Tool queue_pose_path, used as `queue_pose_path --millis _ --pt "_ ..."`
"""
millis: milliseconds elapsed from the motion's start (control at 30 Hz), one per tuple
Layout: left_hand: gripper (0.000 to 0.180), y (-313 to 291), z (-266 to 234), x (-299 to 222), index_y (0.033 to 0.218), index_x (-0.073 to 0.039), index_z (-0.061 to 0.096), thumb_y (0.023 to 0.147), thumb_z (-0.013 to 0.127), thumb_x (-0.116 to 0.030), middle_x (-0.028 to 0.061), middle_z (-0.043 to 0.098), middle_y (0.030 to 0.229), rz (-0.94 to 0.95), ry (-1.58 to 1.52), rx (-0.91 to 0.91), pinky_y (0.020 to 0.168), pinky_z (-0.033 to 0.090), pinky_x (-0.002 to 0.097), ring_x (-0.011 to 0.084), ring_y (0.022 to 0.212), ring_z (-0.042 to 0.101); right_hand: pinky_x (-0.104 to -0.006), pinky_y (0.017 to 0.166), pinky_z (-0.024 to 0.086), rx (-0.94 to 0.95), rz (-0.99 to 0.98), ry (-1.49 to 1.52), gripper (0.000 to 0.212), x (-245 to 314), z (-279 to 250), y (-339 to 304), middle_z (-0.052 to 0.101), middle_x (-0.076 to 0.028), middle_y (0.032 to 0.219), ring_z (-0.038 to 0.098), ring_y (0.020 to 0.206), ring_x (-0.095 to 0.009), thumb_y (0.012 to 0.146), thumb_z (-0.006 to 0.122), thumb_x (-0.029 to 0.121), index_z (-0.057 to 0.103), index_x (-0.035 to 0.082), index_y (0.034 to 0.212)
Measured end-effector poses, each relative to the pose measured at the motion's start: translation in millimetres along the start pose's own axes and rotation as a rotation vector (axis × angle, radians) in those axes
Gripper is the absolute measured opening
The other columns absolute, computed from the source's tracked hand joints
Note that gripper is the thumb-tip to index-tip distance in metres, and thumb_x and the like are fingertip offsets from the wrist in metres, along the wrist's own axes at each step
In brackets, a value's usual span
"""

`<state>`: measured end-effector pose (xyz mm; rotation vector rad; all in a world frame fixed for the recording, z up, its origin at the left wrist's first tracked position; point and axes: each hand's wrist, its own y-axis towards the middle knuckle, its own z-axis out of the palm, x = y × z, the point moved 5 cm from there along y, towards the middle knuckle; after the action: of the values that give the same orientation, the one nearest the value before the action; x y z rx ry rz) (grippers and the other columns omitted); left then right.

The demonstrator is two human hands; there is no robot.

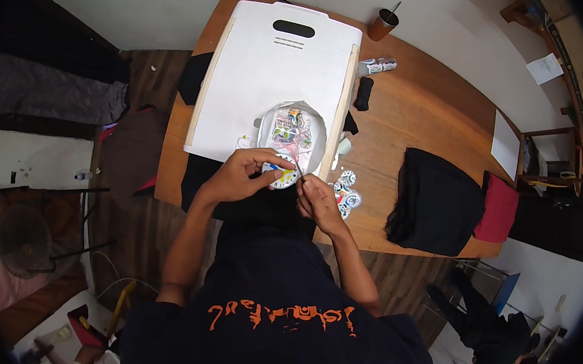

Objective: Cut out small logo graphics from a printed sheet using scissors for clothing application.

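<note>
Nearside of the round white bowl [320, 140], the left hand [236, 175] finger-pinches a patterned white disc [283, 178], the right hand [320, 202] a slim dark tool [299, 169], probably trimming, which next calls for steady turning.

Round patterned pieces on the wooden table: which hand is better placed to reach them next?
Probably the right hand: it is close beside the round patterned pieces, though it holds a thin dark tool. The left hand is farther away, holding a round white piece.
</note>
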<state>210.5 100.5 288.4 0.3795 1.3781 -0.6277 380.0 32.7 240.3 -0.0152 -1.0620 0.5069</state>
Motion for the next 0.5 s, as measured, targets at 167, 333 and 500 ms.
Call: queue_pose_path --millis 167,333,500 --pt "0.024 1.3 -2.4 -2.0 0.119 0.001 0.068 0.096 0.062 0.001 0.0086 0.068 0.11 -0.03 0.01 -0.001 0.072 0.053 0.024 0.0099 0.09 0.062 -0.0231 0.044 0.023 -0.008 -0.007 -0.023 0.031 -1.7 -2.3 2.1 0.035 0.005 0.061 0.028 0.046 -0.004 0.109 0.044 0.031 0.051 0.005 0.094" --pt "0.024 1.7 -4.2 -1.1 0.119 0.001 0.069 0.096 0.062 0.001 0.0089 0.068 0.111 -0.023 0.002 -0.026 0.072 0.053 0.0244 0.0101 0.09 0.062 -0.0235 0.043 0.024 -0.023 -0.012 -0.063 0.037 0.9 1.4 6.5 0.032 0.005 0.057 0.025 0.043 -0.005 0.108 0.044 0.038 0.048 0.005 0.092" --pt "0.024 0.6 -8.8 4.3 0.119 0.001 0.069 0.096 0.063 0.0 0.0085 0.068 0.113 -0.034 0.008 -0.039 0.072 0.054 0.0234 0.0099 0.09 0.063 -0.0237 0.043 0.023 -0.033 0.017 -0.04 0.037 -3.4 2.2 7.5 0.031 0.005 0.055 0.025 0.043 -0.006 0.108 0.043 0.038 0.048 0.005 0.092"
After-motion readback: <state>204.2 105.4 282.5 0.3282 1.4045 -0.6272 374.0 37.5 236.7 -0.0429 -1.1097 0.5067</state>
